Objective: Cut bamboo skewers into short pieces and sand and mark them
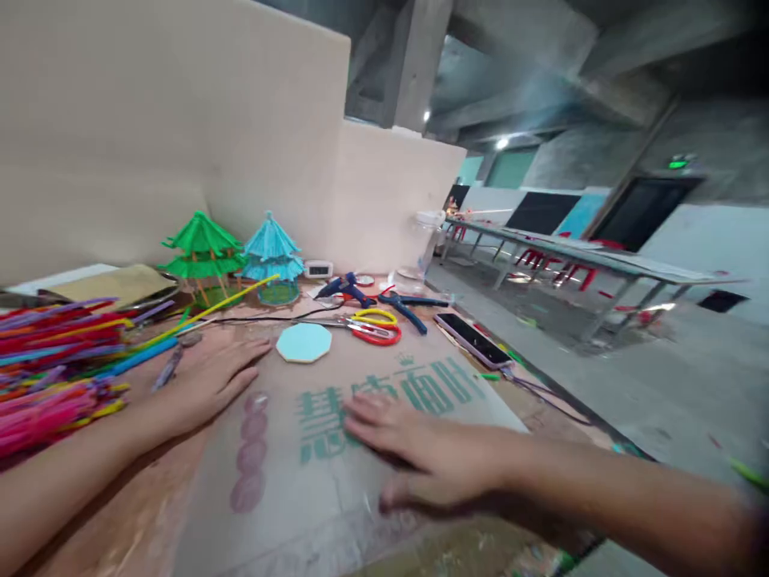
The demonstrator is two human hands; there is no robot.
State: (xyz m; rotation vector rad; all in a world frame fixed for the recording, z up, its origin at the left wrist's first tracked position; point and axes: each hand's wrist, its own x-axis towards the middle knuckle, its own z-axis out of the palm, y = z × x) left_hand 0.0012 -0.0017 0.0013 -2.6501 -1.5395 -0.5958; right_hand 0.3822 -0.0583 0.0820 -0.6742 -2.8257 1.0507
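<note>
My left hand [219,377] lies flat with fingers stretched, at the left edge of a whitish translucent plastic sheet [288,505] printed with green characters. My right hand [414,445] rests palm down over the middle of that sheet, its fingers slightly blurred and holding nothing. Just beyond the left fingertips is a pale blue octagonal piece [303,343]. Behind it lie red-and-yellow-handled scissors [376,327], pliers with dark blue handles [408,308] and a blue glue gun [345,288].
Bundles of coloured pipe cleaners [54,353] fill the left side. A green pagoda model [201,256] and a blue one [271,256] stand at the back by a small digital clock [318,269]. A phone [473,340] with a cable lies near the table's right edge, beside a clear plastic container [417,248].
</note>
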